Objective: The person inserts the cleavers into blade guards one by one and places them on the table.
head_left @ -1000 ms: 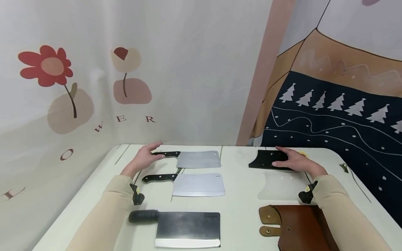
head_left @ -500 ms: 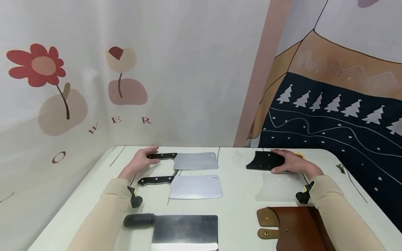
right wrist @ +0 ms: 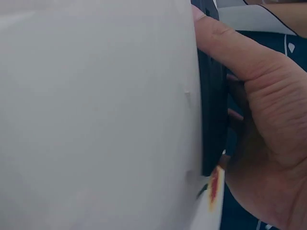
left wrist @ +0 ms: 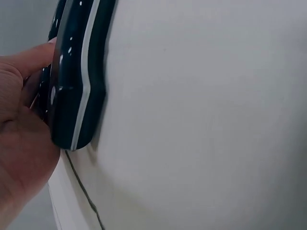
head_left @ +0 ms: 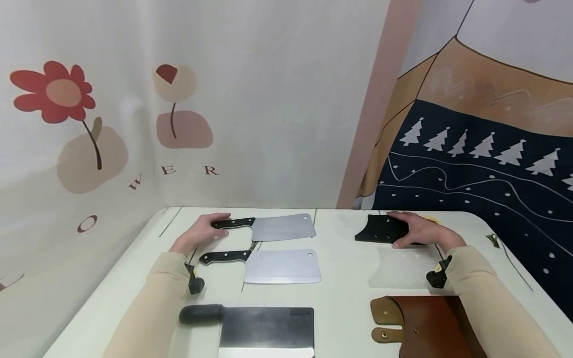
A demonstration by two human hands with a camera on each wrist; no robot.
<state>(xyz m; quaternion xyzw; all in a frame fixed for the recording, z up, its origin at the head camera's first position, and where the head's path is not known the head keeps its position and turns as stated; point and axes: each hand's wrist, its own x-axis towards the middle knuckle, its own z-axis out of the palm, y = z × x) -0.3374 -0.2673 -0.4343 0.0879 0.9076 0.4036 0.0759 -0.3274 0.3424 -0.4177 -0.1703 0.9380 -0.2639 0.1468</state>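
At the far left of the table, my left hand (head_left: 201,232) grips the black riveted handle of the far cleaver (head_left: 284,227), whose silver blade points right. In the left wrist view a dark handle (left wrist: 79,105) with a pale strip along it partly covers the hand (left wrist: 21,139). My right hand (head_left: 423,232) holds a black blade sheath (head_left: 380,228) at the far right, its thumb on the near edge and fingers over the far edge. The right wrist view shows the thumb (right wrist: 230,45) along the sheath (right wrist: 212,110); the other fingers are mostly hidden.
A second silver cleaver (head_left: 283,266) and a broad, dark-bladed cleaver (head_left: 268,328) lie nearer on the white table (head_left: 344,298). To the right are a translucent white sheath (head_left: 396,268) and a brown leather sheath (head_left: 436,323) with snap straps. A printed curtain (head_left: 268,124) stands behind.
My left hand has closed round the far cleaver's handle, and its blade has turned slightly upward at the tip end. My right hand has shifted left along the black sheath, thumb now at its near edge.
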